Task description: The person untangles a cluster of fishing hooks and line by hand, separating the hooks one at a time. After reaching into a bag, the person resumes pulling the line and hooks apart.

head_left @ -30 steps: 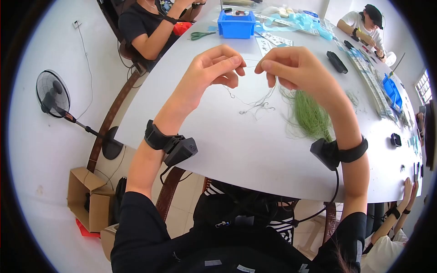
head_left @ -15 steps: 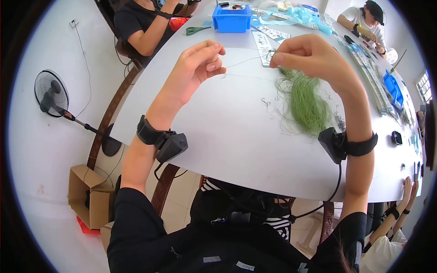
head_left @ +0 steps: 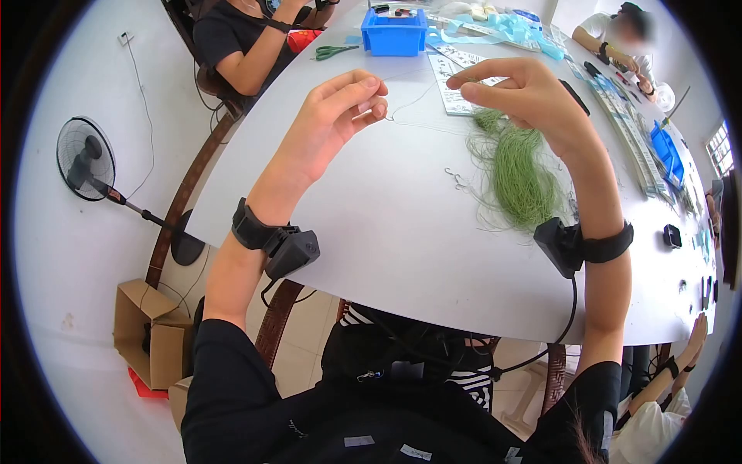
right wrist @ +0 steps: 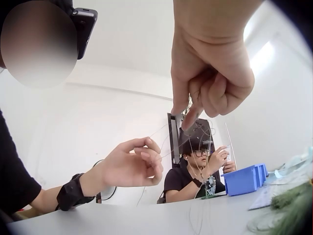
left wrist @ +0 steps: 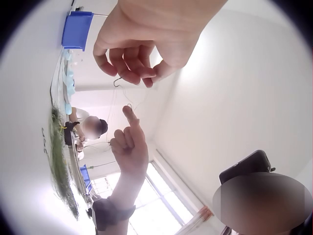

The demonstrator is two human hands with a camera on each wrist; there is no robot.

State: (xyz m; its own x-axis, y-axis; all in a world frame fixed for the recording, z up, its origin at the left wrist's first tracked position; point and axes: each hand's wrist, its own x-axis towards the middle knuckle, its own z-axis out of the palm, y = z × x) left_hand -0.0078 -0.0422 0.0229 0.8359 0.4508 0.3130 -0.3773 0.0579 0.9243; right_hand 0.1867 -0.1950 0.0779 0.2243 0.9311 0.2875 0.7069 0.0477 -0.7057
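In the head view my left hand (head_left: 340, 108) pinches thin fishing line (head_left: 410, 104) between thumb and fingers above the table. A small fish hook (left wrist: 117, 82) shows just under its fingertips in the left wrist view. My right hand (head_left: 518, 89) is held across from it, thumb and index finger close together on the line, other fingers curled in. Fine loops of line hang about its fingertips in the right wrist view. Below the right hand lies a bundle of green line (head_left: 522, 174), with several loose hooks (head_left: 454, 178) beside it on the white table (head_left: 371, 232).
A blue bin (head_left: 394, 35) and green scissors (head_left: 337, 52) stand at the table's far side. Printed cards (head_left: 456, 93) lie beyond my hands, near light blue ribbon (head_left: 533, 39). Other people sit around the table. A fan (head_left: 89, 158) stands at the left.
My hands have moved apart from close together, drawing line between them. In the last half second the right hand has shifted slightly left, its index finger straighter.
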